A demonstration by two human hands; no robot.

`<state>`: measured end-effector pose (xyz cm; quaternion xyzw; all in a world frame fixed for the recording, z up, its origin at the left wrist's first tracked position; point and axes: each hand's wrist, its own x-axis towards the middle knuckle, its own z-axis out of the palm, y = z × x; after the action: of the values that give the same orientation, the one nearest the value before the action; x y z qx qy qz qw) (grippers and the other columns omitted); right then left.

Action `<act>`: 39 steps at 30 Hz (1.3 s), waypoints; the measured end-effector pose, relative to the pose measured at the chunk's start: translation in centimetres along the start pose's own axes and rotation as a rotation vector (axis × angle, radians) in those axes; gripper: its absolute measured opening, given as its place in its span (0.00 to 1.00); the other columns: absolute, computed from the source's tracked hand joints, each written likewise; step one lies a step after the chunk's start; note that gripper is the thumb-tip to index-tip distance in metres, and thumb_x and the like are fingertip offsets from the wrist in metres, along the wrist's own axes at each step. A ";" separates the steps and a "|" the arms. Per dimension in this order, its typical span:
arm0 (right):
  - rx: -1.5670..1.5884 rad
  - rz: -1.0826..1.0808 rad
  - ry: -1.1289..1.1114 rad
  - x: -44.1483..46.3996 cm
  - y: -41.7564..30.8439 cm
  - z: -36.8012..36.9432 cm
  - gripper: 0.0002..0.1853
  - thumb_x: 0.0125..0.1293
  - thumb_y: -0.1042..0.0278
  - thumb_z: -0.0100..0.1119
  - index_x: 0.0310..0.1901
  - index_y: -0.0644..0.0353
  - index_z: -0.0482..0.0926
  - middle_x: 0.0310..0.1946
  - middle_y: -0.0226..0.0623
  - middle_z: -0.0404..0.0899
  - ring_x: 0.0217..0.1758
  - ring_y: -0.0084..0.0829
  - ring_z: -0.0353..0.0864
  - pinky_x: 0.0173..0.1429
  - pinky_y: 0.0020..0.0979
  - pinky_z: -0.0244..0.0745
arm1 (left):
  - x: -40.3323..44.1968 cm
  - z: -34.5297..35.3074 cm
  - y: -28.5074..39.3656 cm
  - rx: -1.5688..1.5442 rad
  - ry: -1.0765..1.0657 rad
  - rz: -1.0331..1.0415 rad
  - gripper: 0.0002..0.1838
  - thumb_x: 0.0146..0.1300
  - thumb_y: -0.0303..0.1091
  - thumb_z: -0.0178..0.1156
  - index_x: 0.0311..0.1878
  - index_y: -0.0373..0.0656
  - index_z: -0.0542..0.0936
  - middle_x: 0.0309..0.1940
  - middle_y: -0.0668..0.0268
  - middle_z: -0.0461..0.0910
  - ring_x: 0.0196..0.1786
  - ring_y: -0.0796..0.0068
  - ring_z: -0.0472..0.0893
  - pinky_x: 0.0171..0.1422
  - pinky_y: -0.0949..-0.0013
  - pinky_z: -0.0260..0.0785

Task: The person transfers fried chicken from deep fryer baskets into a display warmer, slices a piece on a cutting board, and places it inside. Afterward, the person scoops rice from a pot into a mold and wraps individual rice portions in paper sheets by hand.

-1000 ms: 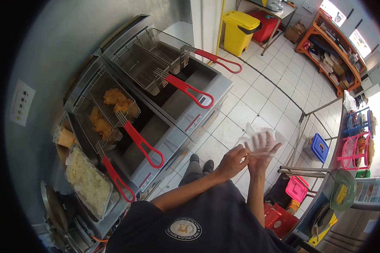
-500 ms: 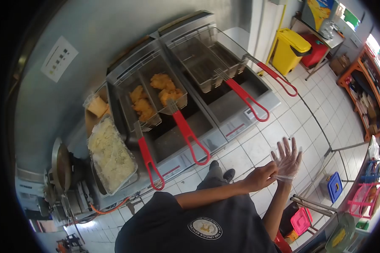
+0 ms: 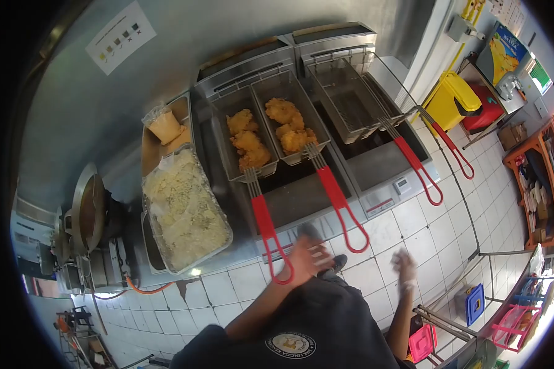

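We've parted our hands: left hand (image 3: 309, 254) open near a red handle (image 3: 263, 216), gloved right hand (image 3: 404, 268) blurred but loosely open. Fried pieces (image 3: 248, 147) sit in baskets (image 3: 222, 152), upper centre.

Baskets (image 3: 345, 101) sit left and right over fryers (image 3: 289, 203).

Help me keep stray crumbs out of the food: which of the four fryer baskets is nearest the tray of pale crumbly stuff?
The leftmost fryer basket, holding golden fried pieces. It sits right beside the tray; the other three are farther right.
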<state>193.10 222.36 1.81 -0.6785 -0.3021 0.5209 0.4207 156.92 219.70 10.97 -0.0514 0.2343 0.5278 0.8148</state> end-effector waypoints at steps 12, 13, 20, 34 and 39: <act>-0.694 0.635 -0.287 -19.0 29.6 -1.6 0.20 0.68 0.58 0.58 0.55 0.62 0.77 0.38 0.37 0.82 0.32 0.28 0.80 0.38 0.30 0.74 | -2.2 11.9 10.9 0.059 0.120 0.515 0.11 0.71 0.42 0.61 0.41 0.49 0.71 0.23 0.81 0.58 0.20 0.90 0.52 0.20 0.80 0.42; -0.676 0.605 -0.266 -19.1 29.8 -1.7 0.21 0.68 0.58 0.58 0.56 0.62 0.77 0.39 0.37 0.83 0.33 0.29 0.80 0.40 0.30 0.75 | -2.9 12.9 11.5 0.072 0.083 0.530 0.10 0.71 0.41 0.61 0.40 0.50 0.70 0.23 0.81 0.58 0.20 0.90 0.52 0.20 0.80 0.42; -0.471 0.585 -0.103 -20.6 25.8 0.6 0.25 0.66 0.57 0.59 0.60 0.63 0.75 0.42 0.40 0.84 0.36 0.31 0.83 0.43 0.33 0.76 | -6.7 10.8 11.3 0.198 0.019 0.522 0.11 0.70 0.38 0.61 0.40 0.50 0.68 0.24 0.80 0.59 0.19 0.91 0.52 0.20 0.79 0.42; -0.346 0.707 0.054 -26.2 22.5 -0.4 0.17 0.65 0.61 0.56 0.53 0.59 0.77 0.36 0.38 0.83 0.32 0.33 0.83 0.36 0.36 0.73 | -12.5 8.8 9.0 0.401 -0.042 0.548 0.16 0.68 0.28 0.61 0.56 0.47 0.68 0.25 0.77 0.63 0.16 0.91 0.54 0.18 0.80 0.45; -0.287 0.597 0.034 -26.6 26.8 -1.4 0.16 0.66 0.62 0.56 0.52 0.59 0.77 0.34 0.40 0.83 0.31 0.34 0.83 0.32 0.37 0.73 | -18.4 9.7 6.2 0.495 -0.115 0.545 0.16 0.70 0.26 0.57 0.57 0.45 0.66 0.25 0.77 0.62 0.16 0.92 0.53 0.17 0.81 0.43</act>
<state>186.36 187.03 -9.70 -0.7981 -0.1534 0.5617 0.1546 148.50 210.22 28.58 0.2412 0.3136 0.6550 0.6438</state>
